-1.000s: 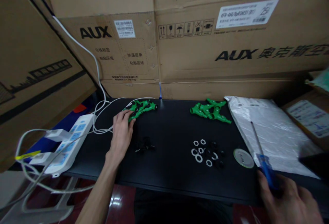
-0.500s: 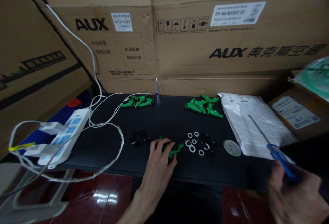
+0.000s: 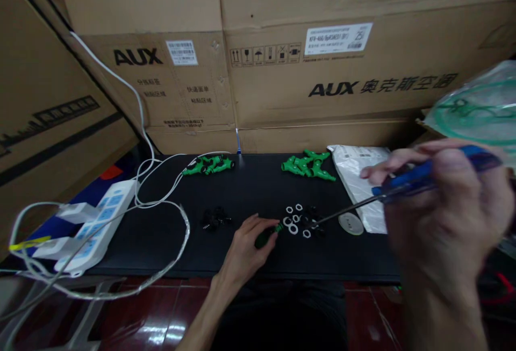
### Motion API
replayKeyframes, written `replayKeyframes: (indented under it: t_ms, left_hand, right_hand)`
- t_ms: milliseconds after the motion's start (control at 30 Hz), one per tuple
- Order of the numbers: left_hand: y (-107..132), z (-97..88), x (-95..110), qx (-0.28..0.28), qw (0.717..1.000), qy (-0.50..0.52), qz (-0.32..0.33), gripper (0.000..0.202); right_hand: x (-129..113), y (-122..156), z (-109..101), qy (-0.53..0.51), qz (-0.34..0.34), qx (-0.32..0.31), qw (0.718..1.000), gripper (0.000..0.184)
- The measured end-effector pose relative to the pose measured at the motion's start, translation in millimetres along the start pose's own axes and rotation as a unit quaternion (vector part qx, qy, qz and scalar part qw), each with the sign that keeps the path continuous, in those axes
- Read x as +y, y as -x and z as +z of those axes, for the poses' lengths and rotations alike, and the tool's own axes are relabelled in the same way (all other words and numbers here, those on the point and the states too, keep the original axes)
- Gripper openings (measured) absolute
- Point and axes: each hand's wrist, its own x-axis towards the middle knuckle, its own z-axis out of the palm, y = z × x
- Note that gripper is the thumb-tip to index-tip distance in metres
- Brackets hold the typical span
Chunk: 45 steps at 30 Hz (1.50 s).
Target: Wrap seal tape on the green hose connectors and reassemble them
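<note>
My left hand (image 3: 250, 241) is closed around a green plastic fitting (image 3: 264, 237) at the front of the black table, its ribbed end pointing right. Much of that fitting is hidden by my fingers. Raised at the right, my right hand (image 3: 447, 200) grips a screwdriver (image 3: 419, 179) by its blue handle. The metal shaft slants down left, its tip over white washers (image 3: 293, 229) and small black parts (image 3: 316, 221); whether it touches them I cannot tell. More small black pieces (image 3: 215, 218) lie left of my left hand.
Green fittings lie in a left group (image 3: 209, 165) and a right group (image 3: 308, 166) at the back. A power strip (image 3: 97, 227) with looping white cables stands left. A white plastic package (image 3: 358, 163) and a round disc (image 3: 350, 223) are right. Large cardboard boxes (image 3: 266, 93) wall the back.
My right hand has lifted the screwdriver from the lower right and swung its tip left over the washers. My left hand still holds the fitting, which is now turned somewhat. The camera view has shifted.
</note>
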Motion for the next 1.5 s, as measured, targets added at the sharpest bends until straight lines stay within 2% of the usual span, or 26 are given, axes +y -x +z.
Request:
replayKeyframes:
  t_ms: [33, 133, 267, 333, 533, 933, 1033, 1167, 1300, 1400, 1500]
  left_hand:
    - [0.6, 1.4, 0.0, 0.008, 1.0, 0.006, -0.005, 0.026]
    - [2.2, 1.6, 2.1, 0.011, 0.999, 0.02, -0.024, 0.028]
    - [2.8, -1.1, 3.1, 0.012, 0.999, 0.031, -0.038, 0.029]
    - [2.7, -1.2, 2.3, 0.014, 0.999, 0.03, -0.041, 0.029]
    - [3.7, 1.6, -1.7, 0.024, 0.998, 0.023, -0.05, 0.03]
    - [6.7, 5.2, -5.0, 0.041, 0.998, 0.025, -0.037, 0.029]
    - [6.9, 6.4, -6.3, 0.041, 0.998, 0.025, -0.039, 0.03]
    - [7.0, 5.9, -6.8, 0.043, 0.998, 0.022, -0.037, 0.029]
    - [6.9, 5.2, -7.6, 0.058, 0.998, 0.027, -0.011, 0.029]
    - [5.9, 7.6, -11.9, 0.065, 0.997, 0.026, -0.016, 0.031]
    - [4.7, 10.6, -16.6, 0.054, 0.998, 0.033, -0.028, 0.031]
  right_hand:
    - [1.8, -1.1, 16.1, -0.034, 0.003, -0.03, 0.999, 0.003]
    - [9.2, 5.0, 51.9, -0.1, 0.071, -0.052, 0.991, 0.01]
    - [16.8, 16.4, 73.7, -0.157, 0.089, -0.071, 0.981, 0.033]
    - [18.3, 18.5, 79.2, -0.174, 0.09, -0.081, 0.977, 0.036]
    - [21.8, 21.8, 88.4, -0.199, 0.124, -0.088, 0.968, 0.035]
    - [34.5, 31.0, 91.3, -0.212, 0.122, -0.094, 0.965, 0.029]
    - [31.4, 37.6, 93.3, -0.165, 0.105, -0.092, 0.976, 0.024]
    - [23.1, 52.1, 97.1, -0.046, 0.051, -0.093, 0.993, 0.017]
    - [19.2, 63.4, 100.5, 0.048, 0.008, -0.085, 0.995, 0.015]
    - [21.5, 64.7, 104.5, 0.047, 0.035, -0.091, 0.994, 0.013]
    - [27.0, 64.3, 111.3, 0.033, 0.086, -0.071, 0.993, 0.02]
